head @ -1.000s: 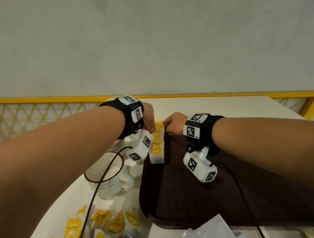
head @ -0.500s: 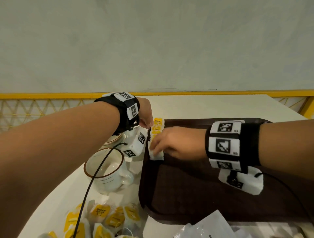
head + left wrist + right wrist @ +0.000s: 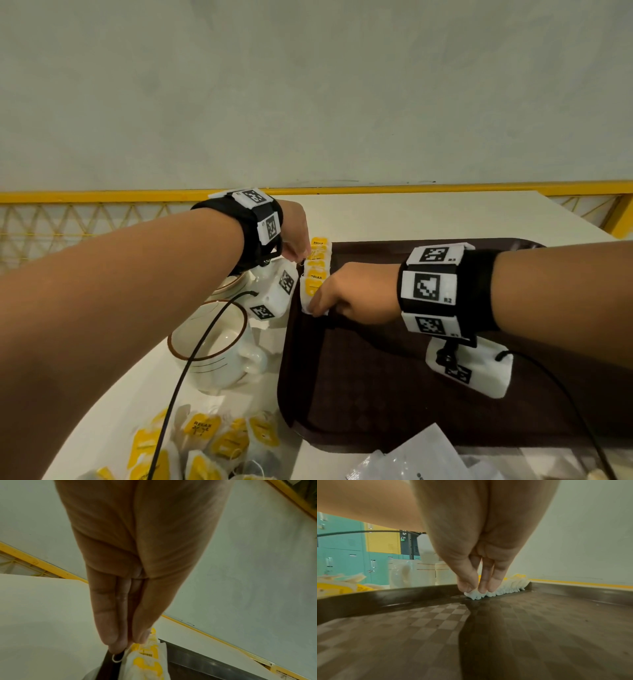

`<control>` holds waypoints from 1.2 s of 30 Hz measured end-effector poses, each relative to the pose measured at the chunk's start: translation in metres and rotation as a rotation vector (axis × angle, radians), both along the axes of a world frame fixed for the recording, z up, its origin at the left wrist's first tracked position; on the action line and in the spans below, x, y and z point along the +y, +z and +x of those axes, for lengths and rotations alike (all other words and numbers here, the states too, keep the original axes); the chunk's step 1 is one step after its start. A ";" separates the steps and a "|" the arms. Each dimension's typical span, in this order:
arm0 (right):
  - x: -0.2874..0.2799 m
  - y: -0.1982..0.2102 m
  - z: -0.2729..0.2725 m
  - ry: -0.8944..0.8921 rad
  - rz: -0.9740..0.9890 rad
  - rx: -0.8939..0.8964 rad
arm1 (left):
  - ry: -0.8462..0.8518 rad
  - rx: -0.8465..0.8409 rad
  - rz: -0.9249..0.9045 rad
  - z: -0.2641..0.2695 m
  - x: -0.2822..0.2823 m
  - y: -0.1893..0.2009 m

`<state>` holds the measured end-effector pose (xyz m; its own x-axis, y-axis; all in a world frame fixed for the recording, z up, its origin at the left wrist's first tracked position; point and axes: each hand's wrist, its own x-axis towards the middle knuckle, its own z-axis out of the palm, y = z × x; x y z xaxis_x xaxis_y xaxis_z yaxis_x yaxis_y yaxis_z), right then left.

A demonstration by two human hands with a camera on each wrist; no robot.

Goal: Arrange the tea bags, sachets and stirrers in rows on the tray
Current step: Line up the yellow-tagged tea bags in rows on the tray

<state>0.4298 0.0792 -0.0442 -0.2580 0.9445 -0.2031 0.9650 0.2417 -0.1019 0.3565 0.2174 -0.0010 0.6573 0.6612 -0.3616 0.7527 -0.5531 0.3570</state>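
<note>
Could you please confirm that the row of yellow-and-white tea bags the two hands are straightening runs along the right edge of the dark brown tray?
Not quite: the row of yellow-and-white tea bags runs along the left edge of the dark brown tray, beside the white cup, as the head view shows. The left hand and right hand are indeed both at it.

Mug [image 3: 214, 346] on white table [image 3: 411, 219]

Bare forearms, black wristbands [image 3: 255, 226] with white square-code tags, black cables [image 3: 191, 356]
</note>
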 end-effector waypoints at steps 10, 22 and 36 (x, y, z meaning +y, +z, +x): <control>0.002 0.018 0.016 -0.292 0.073 0.314 | -0.003 0.002 -0.020 -0.004 0.005 -0.003; 0.061 0.002 0.037 -0.620 0.189 0.381 | -0.047 0.140 0.110 0.008 0.006 -0.006; 0.062 0.000 0.044 -0.696 0.208 0.411 | -0.020 0.111 0.063 0.007 0.015 -0.010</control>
